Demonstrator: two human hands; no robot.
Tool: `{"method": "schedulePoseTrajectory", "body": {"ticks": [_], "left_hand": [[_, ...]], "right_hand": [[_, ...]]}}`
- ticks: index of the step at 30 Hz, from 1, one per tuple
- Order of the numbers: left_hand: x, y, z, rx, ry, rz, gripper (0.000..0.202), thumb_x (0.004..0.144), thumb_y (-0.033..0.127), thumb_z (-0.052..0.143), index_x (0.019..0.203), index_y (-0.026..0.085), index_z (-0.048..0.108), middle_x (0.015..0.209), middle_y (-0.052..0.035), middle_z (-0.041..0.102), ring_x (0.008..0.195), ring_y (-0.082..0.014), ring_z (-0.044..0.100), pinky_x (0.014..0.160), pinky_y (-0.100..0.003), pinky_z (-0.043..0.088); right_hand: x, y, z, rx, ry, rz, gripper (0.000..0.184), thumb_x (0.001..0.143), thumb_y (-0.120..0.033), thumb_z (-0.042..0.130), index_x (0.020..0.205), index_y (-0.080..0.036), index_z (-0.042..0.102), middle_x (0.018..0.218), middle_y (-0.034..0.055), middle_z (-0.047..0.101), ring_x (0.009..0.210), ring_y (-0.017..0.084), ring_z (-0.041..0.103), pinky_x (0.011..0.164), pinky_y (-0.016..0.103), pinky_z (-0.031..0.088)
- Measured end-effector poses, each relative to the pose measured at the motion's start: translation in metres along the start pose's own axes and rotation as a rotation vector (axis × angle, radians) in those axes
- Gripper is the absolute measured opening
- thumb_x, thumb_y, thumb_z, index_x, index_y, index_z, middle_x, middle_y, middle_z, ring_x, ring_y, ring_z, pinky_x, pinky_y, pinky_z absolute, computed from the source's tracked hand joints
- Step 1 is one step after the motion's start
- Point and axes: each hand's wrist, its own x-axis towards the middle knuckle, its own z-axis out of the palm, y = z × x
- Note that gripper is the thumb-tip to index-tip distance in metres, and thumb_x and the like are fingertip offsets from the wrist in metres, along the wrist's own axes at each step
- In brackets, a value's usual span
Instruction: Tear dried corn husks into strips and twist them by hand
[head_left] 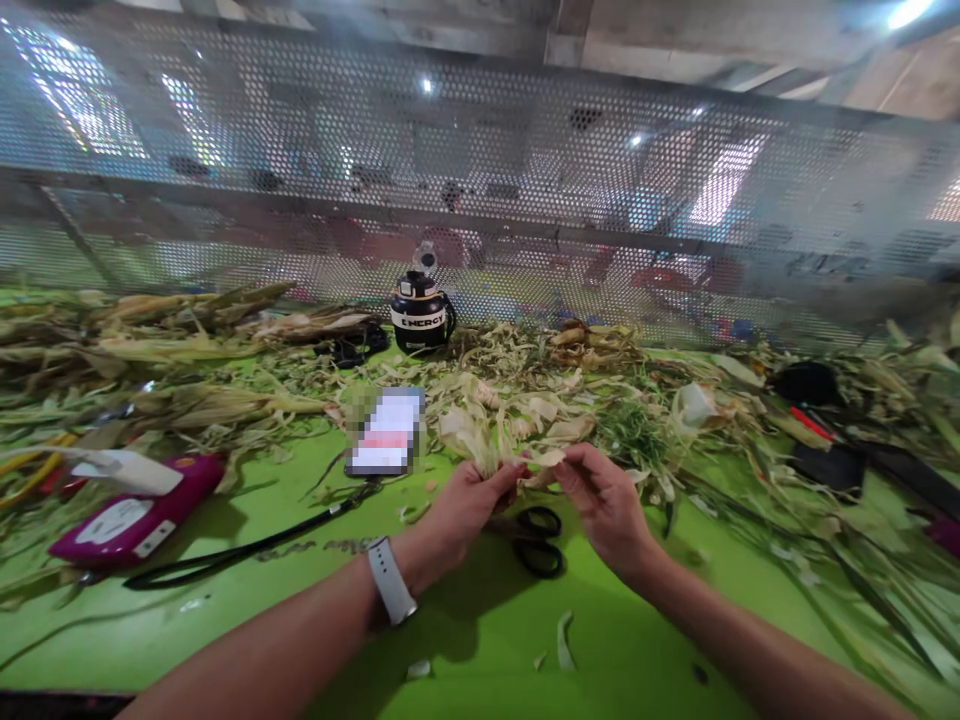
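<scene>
My left hand, with a pale watch band on its wrist, is closed around a bunch of pale corn husk strips that fan out above the fingers. To its right, my right hand pinches a thin pale husk strip between thumb and forefinger. This strip reaches across toward the left fingertips; whether it joins the bunch I cannot tell. Black-handled scissors lie on the green table below and between the hands, their blades partly hidden by my left hand.
Loose husks cover the table's back. A phone with a black strap lies left of my hands. Farther left is a magenta box with a white plug. A black bottle stands before a perforated metal screen.
</scene>
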Motion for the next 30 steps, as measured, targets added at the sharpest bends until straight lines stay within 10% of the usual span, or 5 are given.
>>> {"method": "schedulePoseTrajectory", "body": {"ticks": [7, 13, 30], "left_hand": [[0.009, 0.008, -0.014, 0.031, 0.142, -0.016, 0.037, 0.06, 0.05, 0.073, 0.064, 0.013, 0.067, 0.049, 0.0053, 0.043, 0.045, -0.0064, 0.029, 0.046, -0.022, 0.02], [-0.005, 0.007, -0.004, 0.005, -0.077, -0.112, 0.026, 0.071, 0.042, 0.067, 0.082, 0.018, 0.071, 0.076, -0.0017, 0.063, 0.066, -0.0121, 0.052, 0.059, -0.021, 0.037], [-0.019, 0.014, -0.003, 0.287, -0.566, -0.236, 0.043, 0.081, 0.054, 0.051, 0.069, 0.014, 0.062, 0.061, 0.0011, 0.058, 0.053, -0.0088, 0.045, 0.053, -0.023, 0.03]], "right_hand": [[0.0, -0.017, -0.01, 0.133, 0.213, 0.035, 0.016, 0.087, -0.034, 0.052, 0.082, -0.02, 0.057, 0.073, 0.0027, 0.059, 0.066, 0.015, 0.055, 0.059, 0.027, 0.046], [0.008, -0.008, -0.003, 0.376, -0.027, 0.522, 0.028, 0.08, -0.043, 0.059, 0.071, -0.017, 0.056, 0.06, -0.0024, 0.051, 0.054, 0.01, 0.045, 0.05, 0.022, 0.038], [0.004, -0.013, 0.005, 0.795, -0.273, 0.718, 0.035, 0.074, -0.049, 0.065, 0.073, -0.016, 0.055, 0.056, -0.0016, 0.06, 0.041, 0.01, 0.056, 0.043, 0.023, 0.046]]}}
